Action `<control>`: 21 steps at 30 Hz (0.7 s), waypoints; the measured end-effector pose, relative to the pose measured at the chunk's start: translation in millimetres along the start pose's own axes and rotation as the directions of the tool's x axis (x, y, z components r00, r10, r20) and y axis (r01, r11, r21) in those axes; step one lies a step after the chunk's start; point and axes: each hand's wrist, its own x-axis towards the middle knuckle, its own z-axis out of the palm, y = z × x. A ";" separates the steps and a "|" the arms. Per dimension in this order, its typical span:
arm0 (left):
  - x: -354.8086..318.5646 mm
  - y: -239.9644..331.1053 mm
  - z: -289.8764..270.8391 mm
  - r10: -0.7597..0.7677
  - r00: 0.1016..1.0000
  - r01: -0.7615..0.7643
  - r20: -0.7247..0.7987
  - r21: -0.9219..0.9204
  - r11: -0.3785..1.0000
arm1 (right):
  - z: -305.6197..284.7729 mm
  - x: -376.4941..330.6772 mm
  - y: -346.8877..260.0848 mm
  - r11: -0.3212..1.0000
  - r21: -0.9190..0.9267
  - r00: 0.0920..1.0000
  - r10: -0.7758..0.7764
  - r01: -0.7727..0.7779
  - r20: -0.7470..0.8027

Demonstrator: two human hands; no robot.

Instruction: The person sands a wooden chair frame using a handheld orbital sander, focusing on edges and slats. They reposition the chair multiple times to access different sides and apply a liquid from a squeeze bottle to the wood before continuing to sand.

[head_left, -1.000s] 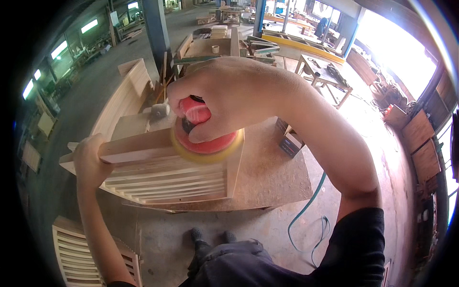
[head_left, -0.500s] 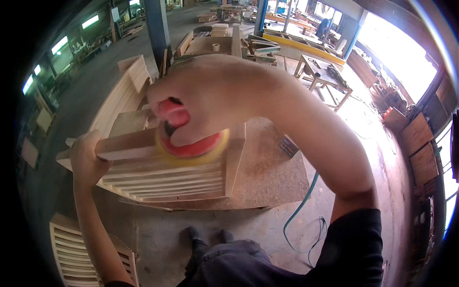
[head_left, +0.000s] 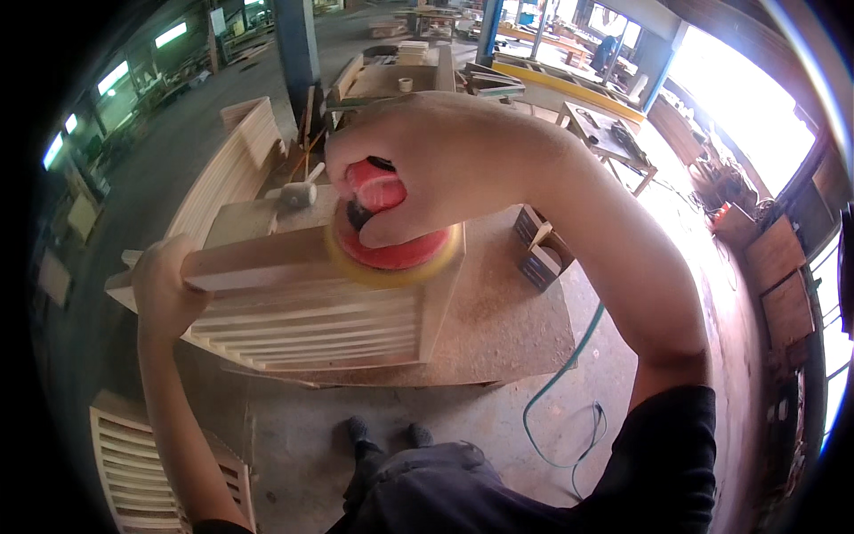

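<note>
My right hand (head_left: 427, 160) is wrapped round a red sander (head_left: 378, 185) with a yellow disc pad, slightly blurred. The pad lies against the top rail of a pale slatted wooden frame (head_left: 302, 334), near the rail's right end. At the rail's left end, my left hand (head_left: 167, 283) is closed over the wood, gripping it; some of its fingers are hidden behind the rail. The frame stands on a dusty workbench (head_left: 507, 329) strewn with shavings.
Behind the frame lies a mallet (head_left: 299, 194). An open box (head_left: 543, 249) sits at the bench's right side. A teal hose (head_left: 556, 378) hangs to the floor. More slatted panels stand at far left (head_left: 240, 151) and lower left (head_left: 142, 463). A blue-grey post (head_left: 295, 62) rises beyond.
My right hand has slid the sander rightward along the rail. The mallet and more of the box have come into sight. My left hand keeps its place on the rail.
</note>
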 end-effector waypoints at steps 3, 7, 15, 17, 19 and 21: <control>2.1 3.9 -1.0 0.007 1.000 -0.007 -0.004 -0.003 1.000 | 4.1 6.0 -2.3 1.000 0.011 0.999 -0.020 0.020 -0.033; 5.3 10.5 2.1 -0.007 0.999 0.006 -0.038 -0.031 1.000 | 7.2 12.3 -13.7 0.998 0.051 1.000 -0.021 0.021 -0.015; 3.2 10.1 -2.1 0.007 1.000 -0.006 -0.029 0.037 0.999 | 4.2 7.2 -7.3 1.000 -0.001 1.000 -0.019 0.019 -0.020; 6.8 12.6 -0.6 0.003 1.000 -0.002 -0.023 0.034 0.999 | 2.6 10.8 -11.5 1.000 0.011 1.000 -0.021 0.021 -0.014; 6.1 12.8 -0.2 0.004 1.000 -0.003 -0.031 0.033 0.999 | 3.2 11.6 -12.6 0.999 0.024 0.999 -0.035 0.036 -0.007; 1.9 7.4 -2.4 -0.015 1.000 0.015 -0.012 0.030 0.999 | 1.9 3.8 -5.3 1.000 0.014 1.000 -0.024 0.024 0.005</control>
